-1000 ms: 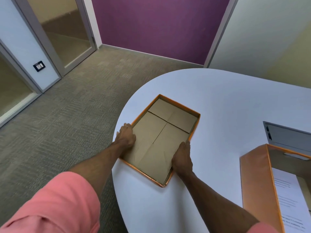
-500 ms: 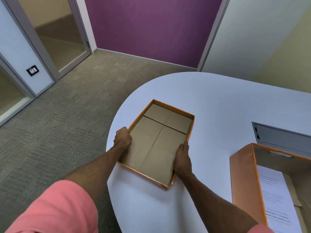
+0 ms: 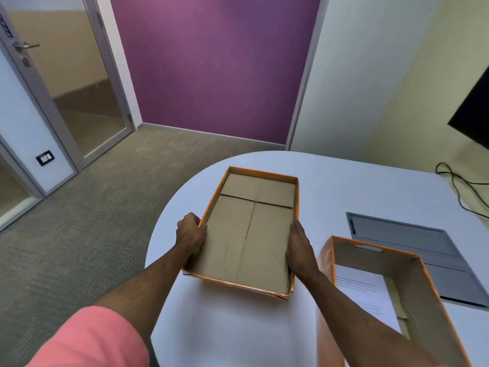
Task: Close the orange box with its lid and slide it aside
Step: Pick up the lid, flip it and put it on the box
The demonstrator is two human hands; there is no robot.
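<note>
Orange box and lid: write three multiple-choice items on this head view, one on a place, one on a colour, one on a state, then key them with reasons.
1. Where is the open orange box?
A. left of the lid
B. right of the lid
C. on the carpet

2. What colour is the person's sleeve?
A. pink
B. blue
C. green

3. Which way does the lid face?
A. hollow side up
B. hollow side down
C. standing on one end

Key:
1 B: the box stands at the lower right, with paper inside.
2 A: the sleeve at the lower left is pink.
3 A: the brown cardboard inside shows, while the left hand and the right hand grip its long sides.
</note>
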